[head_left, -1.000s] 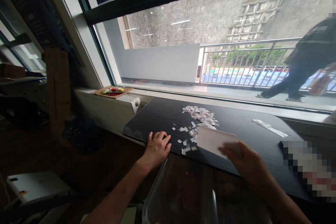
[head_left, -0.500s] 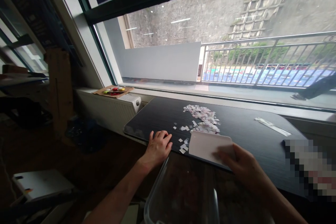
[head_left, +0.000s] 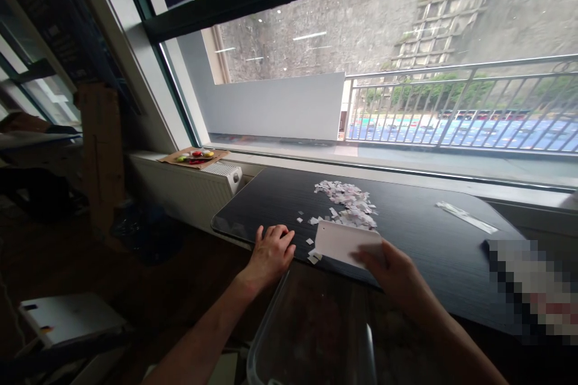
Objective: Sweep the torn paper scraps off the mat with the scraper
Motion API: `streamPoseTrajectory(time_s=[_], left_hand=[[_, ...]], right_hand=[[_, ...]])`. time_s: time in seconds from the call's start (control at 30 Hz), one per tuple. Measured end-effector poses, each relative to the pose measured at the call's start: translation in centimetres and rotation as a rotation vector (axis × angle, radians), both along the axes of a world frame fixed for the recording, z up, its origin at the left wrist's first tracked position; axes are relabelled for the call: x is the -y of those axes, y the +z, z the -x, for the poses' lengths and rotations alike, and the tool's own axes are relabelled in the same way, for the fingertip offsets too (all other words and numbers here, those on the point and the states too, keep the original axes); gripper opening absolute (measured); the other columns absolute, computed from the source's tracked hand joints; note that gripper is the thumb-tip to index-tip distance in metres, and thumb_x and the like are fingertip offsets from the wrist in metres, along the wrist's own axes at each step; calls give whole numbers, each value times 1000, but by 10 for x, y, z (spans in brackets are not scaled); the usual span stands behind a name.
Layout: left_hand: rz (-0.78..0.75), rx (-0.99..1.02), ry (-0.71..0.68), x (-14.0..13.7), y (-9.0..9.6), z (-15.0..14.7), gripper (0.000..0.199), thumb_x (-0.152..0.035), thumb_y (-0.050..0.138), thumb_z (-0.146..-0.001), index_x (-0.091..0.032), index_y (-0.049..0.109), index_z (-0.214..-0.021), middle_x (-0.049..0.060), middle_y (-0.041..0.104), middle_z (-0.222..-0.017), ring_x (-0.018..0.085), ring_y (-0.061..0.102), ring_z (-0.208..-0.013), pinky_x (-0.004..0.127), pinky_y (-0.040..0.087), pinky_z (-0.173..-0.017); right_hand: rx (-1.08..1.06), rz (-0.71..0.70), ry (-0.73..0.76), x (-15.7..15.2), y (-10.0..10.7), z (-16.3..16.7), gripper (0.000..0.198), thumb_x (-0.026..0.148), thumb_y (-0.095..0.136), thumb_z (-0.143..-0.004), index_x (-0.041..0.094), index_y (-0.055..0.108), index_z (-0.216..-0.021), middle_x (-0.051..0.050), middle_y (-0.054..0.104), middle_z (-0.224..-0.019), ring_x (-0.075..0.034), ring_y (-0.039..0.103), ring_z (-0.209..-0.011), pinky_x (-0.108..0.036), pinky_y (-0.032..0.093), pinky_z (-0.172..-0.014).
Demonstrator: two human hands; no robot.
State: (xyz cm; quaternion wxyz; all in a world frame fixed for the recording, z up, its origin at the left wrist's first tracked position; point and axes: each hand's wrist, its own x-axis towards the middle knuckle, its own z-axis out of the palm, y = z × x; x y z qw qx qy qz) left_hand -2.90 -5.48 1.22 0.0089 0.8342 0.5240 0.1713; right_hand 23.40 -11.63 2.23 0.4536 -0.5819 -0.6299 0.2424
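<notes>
My right hand [head_left: 395, 271] grips a flat white plastic scraper [head_left: 345, 243] by its right end, thumb on the near face. The scraper is tilted, low over the front edge of the black table [head_left: 419, 234]. Behind it lies a heap of small cut paper pieces [head_left: 350, 201], partly hidden by its upper edge. A few loose paper scraps [head_left: 315, 257] lie left of the scraper. My left hand [head_left: 273, 252] rests on the table's front edge, fingers slightly bent and apart, with nothing in it. Below the edge, between my arms, is a clear plastic bin [head_left: 266, 331].
A thin white strip packet [head_left: 467, 218] lies on the table's right part, near a blurred-out item [head_left: 537, 289]. A radiator [head_left: 189, 183] with colourful things on cardboard [head_left: 194, 157] stands left. The window is behind the table. A white box-like object [head_left: 67, 316] is at lower left.
My right hand has moved the scraper left, closer to my left hand, and it now covers some loose scraps. My left hand has stayed in place.
</notes>
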Motion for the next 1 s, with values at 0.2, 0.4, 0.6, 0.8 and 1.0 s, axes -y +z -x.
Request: streamPoseTrajectory(time_s=[0.2,0.4,0.6,0.8,1.0], left_hand=[[-1,12,-1,1,2,0,33,-22,48,-89,-21,61,-119,8,60,-116,25,53,-111,58,27,-108],[47,1,5,4,6,-1,34,-21,45,-91,-21,60,-122,8,59,-119,24,51,-116,57,24,-111],[27,-8,17,4,5,-2,33,-21,48,-90,-20,60,-121,8,60,-118,25,53,-115,57,25,-111],[15,2,5,2,3,-1,32,-21,47,-90,-20,60,-120,9,60,-116,25,54,-113,59,26,-110],[-2,11,-13,1,3,0,31,-21,49,-89,-21,61,-117,8,60,-115,26,55,-111,61,26,-109]], right_hand=[[-104,39,-72,5,0,-8,27,41,67,-72,18,69,-87,-7,76,-78,-24,69,-71,-35,55,-66],[-277,112,-72,3,-12,3,34,47,71,-69,16,69,-85,-6,74,-76,-22,66,-68,-34,54,-63],[-342,153,-37,4,-14,11,47,58,72,-66,17,69,-88,-7,74,-79,-23,67,-70,-34,55,-63],[-313,184,18,6,-4,11,47,58,71,-68,17,68,-90,-8,76,-83,-25,69,-75,-36,57,-68],[-175,90,-70,7,7,-7,38,51,68,-72,18,69,-91,-8,77,-82,-26,70,-76,-37,56,-68]])
